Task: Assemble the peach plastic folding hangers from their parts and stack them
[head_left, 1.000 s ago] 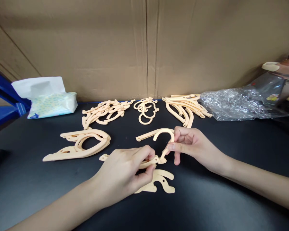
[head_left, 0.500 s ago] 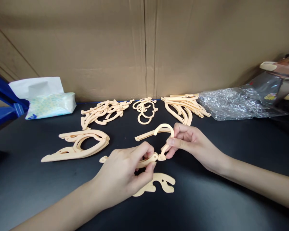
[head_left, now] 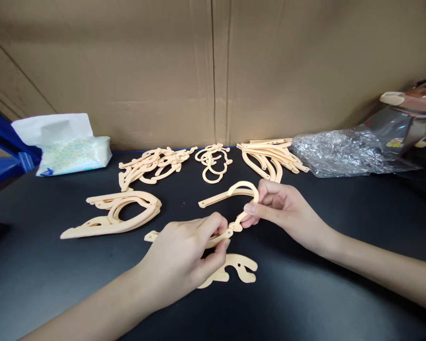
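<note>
My left hand (head_left: 184, 258) is closed in a pinch on a cream plastic hanger arm (head_left: 152, 235), whose end meets a cream hook piece (head_left: 239, 187). My right hand (head_left: 282, 208) is closed on that hook piece, thumb and fingers pinching its lower stem near the joint. Both hands hover just above the black table (head_left: 341, 199). A second loose hanger arm (head_left: 239, 270) lies flat on the table under my left hand, partly hidden by it. A thin straight piece (head_left: 211, 200) lies behind the hook.
A stack of assembled hangers (head_left: 115, 213) lies at the left. Piles of parts sit at the back: arms (head_left: 152, 166), hooks (head_left: 213, 161), more arms (head_left: 270, 158). A tissue pack (head_left: 66, 147) is at far left, crinkled plastic bags (head_left: 344, 151) at right, a cardboard wall (head_left: 213, 71) behind.
My right hand has tilted the hook piece flatter and lifted slightly toward the back, keeping its stem at the arm's end. My left hand has hardly moved.
</note>
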Motion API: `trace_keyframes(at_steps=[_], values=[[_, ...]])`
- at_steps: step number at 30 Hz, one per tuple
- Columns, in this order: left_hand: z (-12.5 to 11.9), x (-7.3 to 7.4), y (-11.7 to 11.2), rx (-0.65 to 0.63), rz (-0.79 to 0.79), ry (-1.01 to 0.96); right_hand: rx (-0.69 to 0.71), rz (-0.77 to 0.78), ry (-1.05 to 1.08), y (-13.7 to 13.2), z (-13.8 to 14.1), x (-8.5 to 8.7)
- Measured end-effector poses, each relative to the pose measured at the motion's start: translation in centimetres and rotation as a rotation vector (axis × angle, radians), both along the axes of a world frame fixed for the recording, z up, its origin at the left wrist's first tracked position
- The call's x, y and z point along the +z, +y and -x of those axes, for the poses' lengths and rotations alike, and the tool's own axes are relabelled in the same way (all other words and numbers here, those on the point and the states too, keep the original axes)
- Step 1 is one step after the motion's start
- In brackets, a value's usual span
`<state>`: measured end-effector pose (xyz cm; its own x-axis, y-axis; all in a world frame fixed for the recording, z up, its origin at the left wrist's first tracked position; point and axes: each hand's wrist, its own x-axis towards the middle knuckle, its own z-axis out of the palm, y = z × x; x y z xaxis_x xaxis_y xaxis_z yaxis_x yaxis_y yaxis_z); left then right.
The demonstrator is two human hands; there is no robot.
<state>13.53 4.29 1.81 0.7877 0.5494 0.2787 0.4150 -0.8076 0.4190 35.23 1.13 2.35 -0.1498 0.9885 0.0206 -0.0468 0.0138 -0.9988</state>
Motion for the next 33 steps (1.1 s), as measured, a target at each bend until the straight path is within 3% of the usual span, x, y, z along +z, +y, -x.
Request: trace_keyframes(at_steps=[16,29,33], values=[[-0.23,0.25,-0.24,-0.017,-0.119,0.058,-0.049,-0.050,-0.115,-0.49,0.75,0.84],[-0.10,0.38,-0.26,-0.006,-0.024,0.085,0.042,0.022,-0.074,-0.12,0.55,0.71],[0.05,0.40,-0.17,0.000,0.070,0.068,0.060,0.066,-0.038,0.01,0.56,0.38]])
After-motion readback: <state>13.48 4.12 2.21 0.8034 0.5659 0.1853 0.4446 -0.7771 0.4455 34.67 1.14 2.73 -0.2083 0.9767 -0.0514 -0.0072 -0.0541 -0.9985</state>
